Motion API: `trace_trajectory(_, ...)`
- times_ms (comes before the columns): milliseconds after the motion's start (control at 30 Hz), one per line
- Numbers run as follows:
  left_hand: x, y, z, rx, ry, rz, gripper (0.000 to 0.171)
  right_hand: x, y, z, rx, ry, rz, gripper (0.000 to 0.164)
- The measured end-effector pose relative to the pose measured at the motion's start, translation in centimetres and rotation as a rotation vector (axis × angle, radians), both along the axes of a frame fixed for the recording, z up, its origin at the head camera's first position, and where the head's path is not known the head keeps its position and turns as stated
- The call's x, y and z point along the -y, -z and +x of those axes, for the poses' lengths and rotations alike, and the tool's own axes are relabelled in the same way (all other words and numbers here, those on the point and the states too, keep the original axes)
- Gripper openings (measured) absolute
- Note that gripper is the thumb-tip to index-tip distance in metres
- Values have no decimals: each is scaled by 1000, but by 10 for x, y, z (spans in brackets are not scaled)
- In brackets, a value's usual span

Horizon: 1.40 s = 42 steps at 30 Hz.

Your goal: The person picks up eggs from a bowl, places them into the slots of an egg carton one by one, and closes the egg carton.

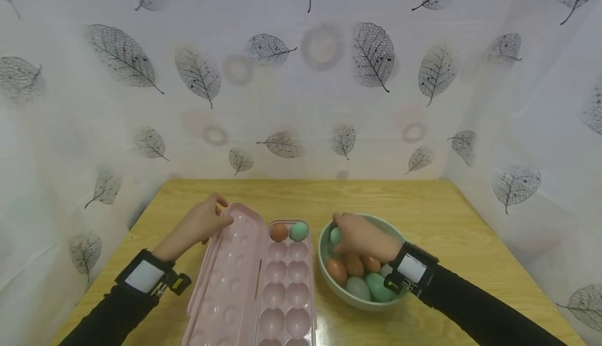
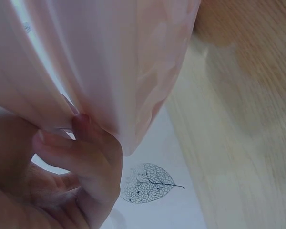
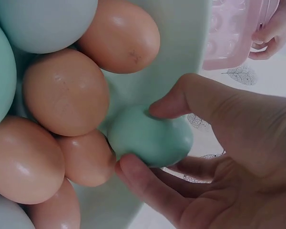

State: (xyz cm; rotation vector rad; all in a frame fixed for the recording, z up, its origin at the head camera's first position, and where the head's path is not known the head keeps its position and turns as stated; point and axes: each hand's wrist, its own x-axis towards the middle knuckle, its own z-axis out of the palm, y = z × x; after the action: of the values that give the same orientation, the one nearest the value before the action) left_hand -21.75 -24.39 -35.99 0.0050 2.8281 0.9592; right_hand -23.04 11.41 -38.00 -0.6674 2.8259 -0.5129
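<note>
At the far left corner of a pink egg carton's raised lid (image 1: 235,273), my left hand (image 1: 202,223) grips the edge; thumb and fingers (image 2: 93,157) pinch the rim in the left wrist view. The carton's base (image 1: 309,262) lies beside it, with a brown egg (image 1: 279,232) and a green egg (image 1: 298,231) in the far row. Inside a pale green bowl (image 1: 367,306), my right hand (image 1: 364,236) pinches a green egg (image 3: 150,138) between thumb and fingers at the left inner wall.
Brown eggs (image 1: 336,271) and pale green eggs (image 1: 380,287) fill the near part of the bowl. The wooden table (image 1: 447,231) ends at a leaf-patterned curtain (image 1: 320,100) behind and on both sides. The bowl stands just right of the carton.
</note>
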Motion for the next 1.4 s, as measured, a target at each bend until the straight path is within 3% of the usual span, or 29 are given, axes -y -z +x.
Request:
trace_trajectory(533, 2, 2, 0, -16, 6, 7, 52, 0, -2, 2, 8, 31, 5, 43)
trace_trajectory(767, 3, 3, 0, -15, 5, 13, 52, -3, -16, 3, 0, 23, -48, 32)
trace_trajectory(967, 4, 3, 0, -8, -1, 15, 53, -2, -28, 4, -19, 22, -55, 33)
trace_trajectory(1400, 4, 2, 0, -15, 9, 34, 53, 16, -30, 1, -38, -22, -37, 32)
